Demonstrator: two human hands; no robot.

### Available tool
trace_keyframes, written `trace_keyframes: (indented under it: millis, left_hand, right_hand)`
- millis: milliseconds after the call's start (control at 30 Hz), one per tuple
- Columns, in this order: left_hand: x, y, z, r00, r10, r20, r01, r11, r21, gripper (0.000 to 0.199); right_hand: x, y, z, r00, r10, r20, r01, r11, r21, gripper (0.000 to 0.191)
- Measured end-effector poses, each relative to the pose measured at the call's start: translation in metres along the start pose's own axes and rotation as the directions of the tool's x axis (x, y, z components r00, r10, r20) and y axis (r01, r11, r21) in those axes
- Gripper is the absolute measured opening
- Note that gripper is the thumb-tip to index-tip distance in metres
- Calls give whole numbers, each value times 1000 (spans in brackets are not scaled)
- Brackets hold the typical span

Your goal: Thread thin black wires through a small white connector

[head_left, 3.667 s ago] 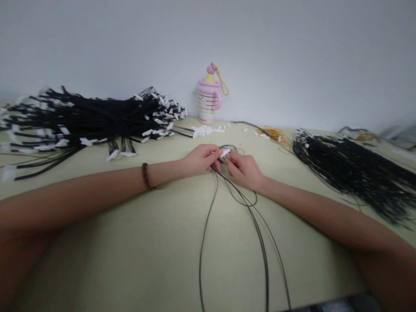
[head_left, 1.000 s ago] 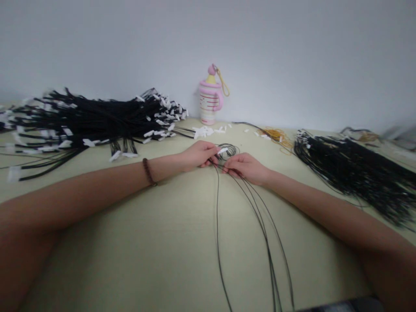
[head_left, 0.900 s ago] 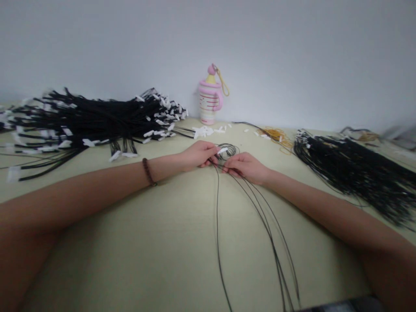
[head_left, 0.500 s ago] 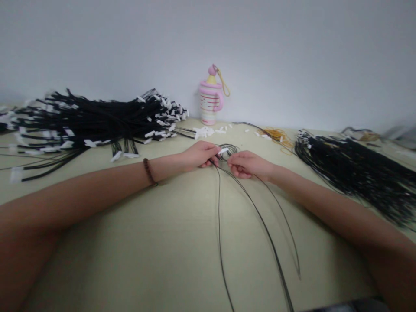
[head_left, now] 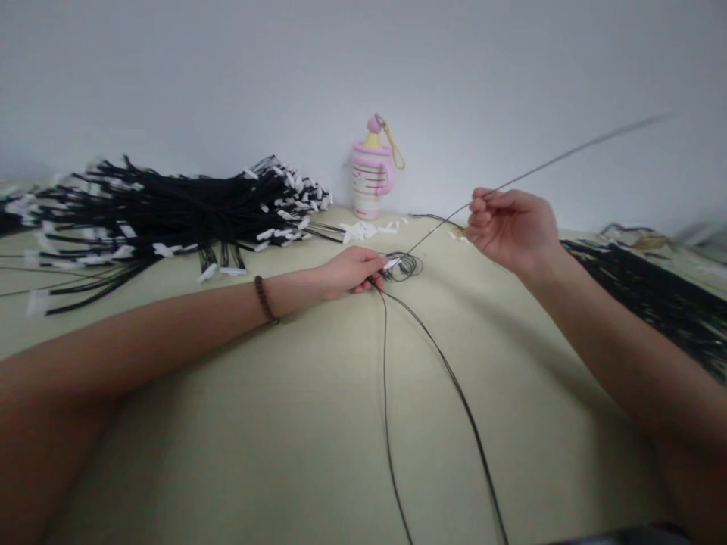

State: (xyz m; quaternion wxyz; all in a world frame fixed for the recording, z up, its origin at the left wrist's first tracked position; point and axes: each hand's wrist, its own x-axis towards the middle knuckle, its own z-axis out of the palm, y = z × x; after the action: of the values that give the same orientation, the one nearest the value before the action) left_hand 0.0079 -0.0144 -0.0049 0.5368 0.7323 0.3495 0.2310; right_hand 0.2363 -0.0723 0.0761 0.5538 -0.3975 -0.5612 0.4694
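Note:
My left hand [head_left: 360, 269] is closed at the middle of the table, pinching a white connector [head_left: 391, 263] with thin black wires. Loops of black wire [head_left: 410, 266] lie just right of its fingertips. From this hand more black wires [head_left: 454, 376] hang in curves toward the near edge. Raised to the right, my right hand [head_left: 511, 227] pinches one thin black wire [head_left: 437, 226]. That wire runs straight from the loops up to the fingers, and its loose end sticks out blurred to the upper right.
A large bundle of black cables [head_left: 187, 204] with white connectors lies at left. A pink and white cup [head_left: 369, 182] stands by the wall, near small white pieces [head_left: 359, 231]. At right lies another pile of black wires [head_left: 653, 291], partly behind my right arm.
My right hand has moved up and right, away from my left hand, drawing the wire straight. The wire's loose end has swung up from the table. My left hand stays in place.

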Motion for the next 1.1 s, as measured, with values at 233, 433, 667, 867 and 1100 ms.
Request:
trace_keyframes:
  millis: [233,433,667,867,1100]
  left_hand:
    - [1,-1,0,1000,-16,-11,17,1000,9,22]
    - [2,-2,-1,1000,-17,-15,17,1000,24,23]
    - [0,1,0,1000,-21,-11,21,1000,10,21]
    - [0,1,1,1000,-25,1,25,1000,-6,19]
    - [1,-1,0,1000,-1,12,2,999,-47,18]
  right_hand:
    - [1,7,-25,981,-123,152,133,990,-53,15]
    - [-4,16,-23,900,103,424,-65,993,-103,6]
    - [-1,18,-14,759,384,526,-88,861,-501,28]
    - [-12,22,12,597,487,637,214,669,-712,24]
    - [-30,45,54,800,179,572,476,392,-788,25]
